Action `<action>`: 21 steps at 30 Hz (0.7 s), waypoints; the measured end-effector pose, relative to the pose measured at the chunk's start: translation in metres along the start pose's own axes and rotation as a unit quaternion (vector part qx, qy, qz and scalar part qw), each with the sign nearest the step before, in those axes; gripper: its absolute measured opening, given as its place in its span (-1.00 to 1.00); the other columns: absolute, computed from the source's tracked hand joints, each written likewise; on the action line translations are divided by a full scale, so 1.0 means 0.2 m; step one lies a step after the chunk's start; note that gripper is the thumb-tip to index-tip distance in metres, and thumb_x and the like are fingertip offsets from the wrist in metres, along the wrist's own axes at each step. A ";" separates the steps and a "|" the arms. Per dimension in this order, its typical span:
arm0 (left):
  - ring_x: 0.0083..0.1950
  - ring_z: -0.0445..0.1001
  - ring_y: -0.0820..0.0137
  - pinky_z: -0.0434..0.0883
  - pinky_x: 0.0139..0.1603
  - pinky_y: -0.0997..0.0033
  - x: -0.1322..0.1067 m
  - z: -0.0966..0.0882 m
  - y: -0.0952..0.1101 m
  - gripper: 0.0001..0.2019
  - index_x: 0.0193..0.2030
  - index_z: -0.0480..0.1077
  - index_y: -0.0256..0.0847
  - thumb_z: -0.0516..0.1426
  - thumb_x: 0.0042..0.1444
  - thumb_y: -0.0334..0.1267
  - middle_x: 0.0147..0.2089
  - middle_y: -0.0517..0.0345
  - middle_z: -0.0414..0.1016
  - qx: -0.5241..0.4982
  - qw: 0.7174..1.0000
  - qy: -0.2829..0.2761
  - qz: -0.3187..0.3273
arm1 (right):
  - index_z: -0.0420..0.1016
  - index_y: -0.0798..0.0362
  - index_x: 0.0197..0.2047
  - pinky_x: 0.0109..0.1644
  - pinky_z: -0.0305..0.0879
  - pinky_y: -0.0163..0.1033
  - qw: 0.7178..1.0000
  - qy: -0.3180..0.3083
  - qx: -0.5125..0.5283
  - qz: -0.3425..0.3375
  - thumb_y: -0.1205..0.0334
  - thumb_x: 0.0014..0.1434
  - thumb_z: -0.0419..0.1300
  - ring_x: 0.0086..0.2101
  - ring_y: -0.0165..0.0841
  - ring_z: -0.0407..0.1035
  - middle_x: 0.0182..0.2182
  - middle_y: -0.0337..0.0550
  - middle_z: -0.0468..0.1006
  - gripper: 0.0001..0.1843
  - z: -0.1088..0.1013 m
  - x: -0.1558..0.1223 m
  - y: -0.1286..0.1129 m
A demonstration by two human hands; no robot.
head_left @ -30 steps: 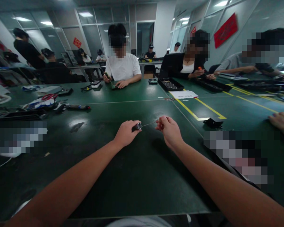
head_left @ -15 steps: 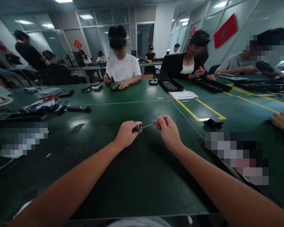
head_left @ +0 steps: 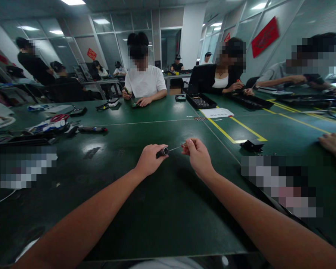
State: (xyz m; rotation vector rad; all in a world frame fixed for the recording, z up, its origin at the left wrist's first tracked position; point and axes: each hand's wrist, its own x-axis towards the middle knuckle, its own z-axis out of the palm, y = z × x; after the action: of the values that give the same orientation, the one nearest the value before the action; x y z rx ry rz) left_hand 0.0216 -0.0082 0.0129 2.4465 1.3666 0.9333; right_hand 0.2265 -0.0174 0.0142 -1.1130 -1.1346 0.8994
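Note:
Over the green table, my left hand [head_left: 150, 158] is closed around a short dark cylinder [head_left: 164, 151], whose round, metal-rimmed end faces right. A thin metal rod [head_left: 175, 148] runs from that end toward my right hand [head_left: 196, 154]. Its other end, with a small reddish part, is pinched between my right thumb and fingers. Whether the rod sits inside the cylinder or only meets its rim I cannot tell. Most of the cylinder is hidden by my left fingers.
The green table [head_left: 168, 209] carries a dark pen-shaped tool [head_left: 93, 129] on the left and a small black part [head_left: 251, 145] on the right. Red-handled pliers [head_left: 59, 118] lie in a pile. Across stand a black tray [head_left: 201, 101] and white paper [head_left: 217, 113]. Several people sit around; a hand [head_left: 334, 144] rests at right.
The visible stretch of rod between my hands looks slightly shorter. Both hands keep nearly the same place and grip.

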 end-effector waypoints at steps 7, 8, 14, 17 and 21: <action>-0.04 0.48 0.19 0.34 0.18 0.00 0.00 0.02 -0.02 -0.66 0.12 0.45 -0.07 0.25 0.21 -0.18 -0.11 0.12 0.56 0.012 0.999 -0.014 -0.029 | 0.41 -0.01 -0.24 -0.31 0.33 -0.18 0.999 0.025 -0.027 0.002 -0.05 0.26 0.14 -0.44 -0.37 0.36 -0.42 -0.25 0.49 -0.73 -0.02 0.01 -0.01; -0.04 0.48 0.19 0.34 0.18 -0.01 0.00 0.02 -0.02 -0.66 0.12 0.46 -0.07 0.25 0.21 -0.17 -0.11 0.12 0.56 0.016 0.999 -0.015 -0.032 | 0.41 -0.02 -0.25 -0.32 0.32 -0.18 0.999 0.030 -0.030 0.003 -0.05 0.26 0.14 -0.45 -0.37 0.35 -0.43 -0.25 0.49 -0.73 -0.02 0.01 -0.02; -0.04 0.49 0.17 0.34 0.17 -0.03 0.00 0.02 -0.02 -0.67 0.09 0.47 -0.08 0.26 0.19 -0.17 -0.11 0.10 0.57 0.020 0.998 -0.035 -0.038 | 0.40 -0.02 -0.26 -0.30 0.31 -0.18 0.998 0.065 -0.019 -0.013 -0.01 0.25 0.14 -0.43 -0.37 0.35 -0.44 -0.26 0.48 -0.77 -0.02 0.01 -0.05; -0.06 0.49 0.16 0.35 0.15 -0.03 0.01 0.02 -0.02 -0.67 0.09 0.47 -0.08 0.27 0.19 -0.15 -0.12 0.10 0.57 0.019 0.998 -0.039 -0.037 | 0.40 -0.02 -0.27 -0.29 0.30 -0.17 0.998 0.049 -0.038 -0.017 -0.03 0.26 0.13 -0.44 -0.36 0.35 -0.45 -0.26 0.47 -0.75 -0.02 0.01 -0.05; -0.08 0.49 0.20 0.40 0.07 0.08 0.01 0.02 -0.02 -0.73 0.03 0.49 -0.10 0.26 0.18 -0.20 -0.14 0.10 0.55 -0.011 0.998 -0.041 -0.053 | 0.41 -0.02 -0.27 -0.29 0.29 -0.17 0.998 0.042 -0.051 -0.009 -0.04 0.26 0.13 -0.44 -0.36 0.34 -0.46 -0.26 0.47 -0.74 -0.02 0.01 -0.04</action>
State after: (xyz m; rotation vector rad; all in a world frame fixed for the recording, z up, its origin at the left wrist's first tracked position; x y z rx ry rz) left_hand 0.0222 -0.0043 0.0085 2.3417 1.4348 0.8115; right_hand 0.2303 -0.0180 0.0213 -1.2103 -1.1302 0.7813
